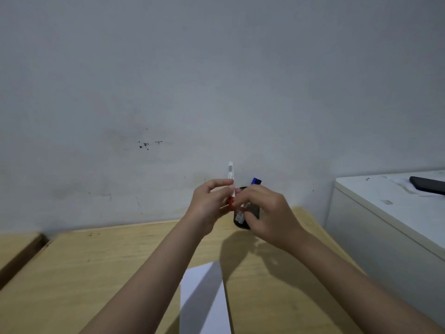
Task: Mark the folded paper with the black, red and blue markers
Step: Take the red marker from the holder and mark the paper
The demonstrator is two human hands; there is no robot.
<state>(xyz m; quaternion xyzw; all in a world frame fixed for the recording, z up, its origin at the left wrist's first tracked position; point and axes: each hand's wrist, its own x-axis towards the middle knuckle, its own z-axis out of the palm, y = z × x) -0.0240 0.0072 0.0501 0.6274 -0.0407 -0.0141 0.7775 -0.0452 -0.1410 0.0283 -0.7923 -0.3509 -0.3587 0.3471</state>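
— What is each hand doing?
— The left hand (212,201) pinches a white-barrelled marker with a red cap (231,186), held upright. The right hand (265,213) grips its red end, in front of a black mesh pen cup (240,216) holding a blue marker (256,181).
— And the paper?
— The white folded paper (204,300) lies flat on the pale wooden table (96,273), near its front edge, between the forearms.

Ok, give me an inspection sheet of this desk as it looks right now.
Surface: wooden desk, bare wood around the paper.
Job's things: folded paper flat at the near edge; red marker held over the desk; blue marker upright in the mesh pen cup.
Clutter: nothing seen.
Hands: left hand and right hand both on the red marker.
Cables: nothing seen.
Surroundings: scuffed wall; white cabinet with a dark phone.
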